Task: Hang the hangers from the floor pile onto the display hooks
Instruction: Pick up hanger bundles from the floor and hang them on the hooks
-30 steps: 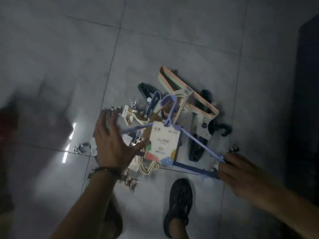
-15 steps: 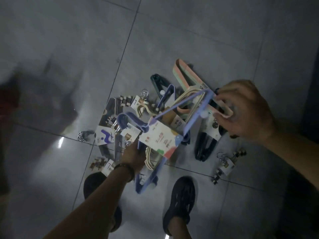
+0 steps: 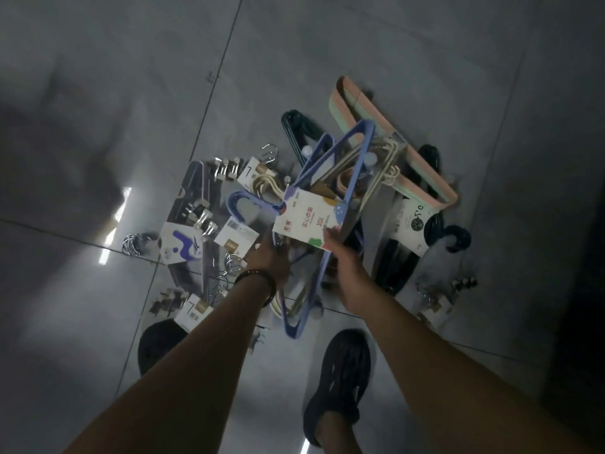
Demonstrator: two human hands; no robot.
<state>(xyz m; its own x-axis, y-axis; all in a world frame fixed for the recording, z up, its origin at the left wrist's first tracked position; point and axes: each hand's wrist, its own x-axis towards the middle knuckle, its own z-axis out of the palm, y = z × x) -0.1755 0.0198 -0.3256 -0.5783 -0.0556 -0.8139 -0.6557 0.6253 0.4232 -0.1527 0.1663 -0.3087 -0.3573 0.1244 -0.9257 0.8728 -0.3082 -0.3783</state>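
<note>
A bundle of blue plastic hangers [image 3: 355, 165] with a white paper label [image 3: 306, 217] is lifted above the floor pile. My left hand [image 3: 268, 260] grips the bundle from below, just under the label. My right hand [image 3: 343, 257] pinches the label's lower right corner and the blue frame beside it. Under them lie cream hangers [image 3: 388, 168], a pink and green hanger pack [image 3: 366, 106], dark green hangers [image 3: 298, 126] and black hangers [image 3: 397, 267]. No display hooks are in view.
Metal clip hangers [image 3: 203, 214] with white tags lie at the pile's left, more clips [image 3: 458, 286] at the right. My two dark shoes [image 3: 340, 381] stand on the grey tiled floor [image 3: 131, 93] just below the pile. A dark shape edges the right side.
My right hand left the bundle's far corner and came down to the label's lower right. The left hand kept its grip below the label. The view moved closer to the pile.
</note>
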